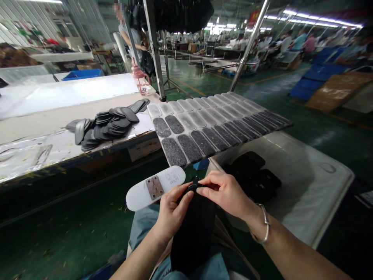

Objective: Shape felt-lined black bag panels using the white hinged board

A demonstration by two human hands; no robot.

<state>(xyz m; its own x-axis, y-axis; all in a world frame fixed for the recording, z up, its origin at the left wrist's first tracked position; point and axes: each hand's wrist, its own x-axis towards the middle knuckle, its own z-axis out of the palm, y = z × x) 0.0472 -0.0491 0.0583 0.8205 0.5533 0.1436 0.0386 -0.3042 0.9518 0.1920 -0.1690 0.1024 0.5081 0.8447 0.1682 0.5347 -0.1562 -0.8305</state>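
Note:
My left hand pinches the edge of a black piece of fabric, thumb and fingers closed on it. The thumb and fingertips of my right hand grip the same edge just to the right. A small dark fold or loop shows between both hands, its exact shape too small to tell. The rest of the black piece hangs down over my lap. Just beyond my left hand is a white oval board with handwriting and a metal plate fixed on it by its corners.
A slanted panel bears rows of grey and black oval pads. Left of it, stacked dark oval pads lie on a long table, with a pink bottle behind. Black pieces rest on a pale surface at right. Metal posts stand behind.

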